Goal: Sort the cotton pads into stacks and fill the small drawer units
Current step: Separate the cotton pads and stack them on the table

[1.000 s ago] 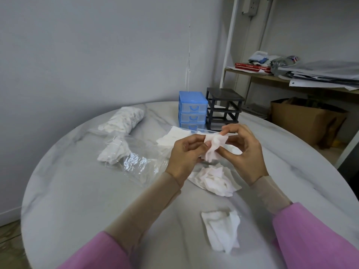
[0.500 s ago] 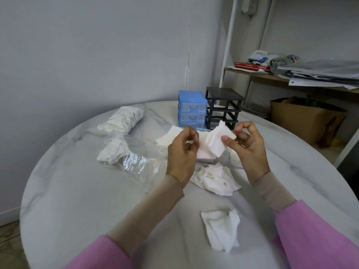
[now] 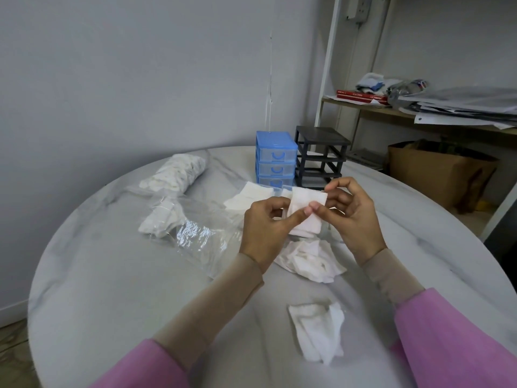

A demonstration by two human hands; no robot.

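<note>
I have both hands raised above the middle of the tabletop, working one square white cotton pad between them. My left hand pinches its near edge with thumb against curled fingers, and my right hand pinches the far side with thumb and forefinger, the other fingers loosely bent. I judge the two-handed grip is there to flatten and square the pad so that it will sit true on a stack.

Directly below the hands lies a loose crumpled heap of white pads, probably the unsorted supply, kept close so each pick is short. Nearer my body, toward the tabletop's near edge, rests a smaller group of flattened white pads, which looks like a started stack. Beyond the hands a flat spread of white pads lies in front of the drawers.

To the left, a crinkled clear plastic bag lies opened with some pads inside, and farther toward the left far edge sits a full sealed roll of pads.

At the far edge stand the blue plastic three-drawer unit, drawers closed, and just beside it the black open-frame drawer unit; I cannot tell what it holds. Filling has seemingly not begun.
</note>
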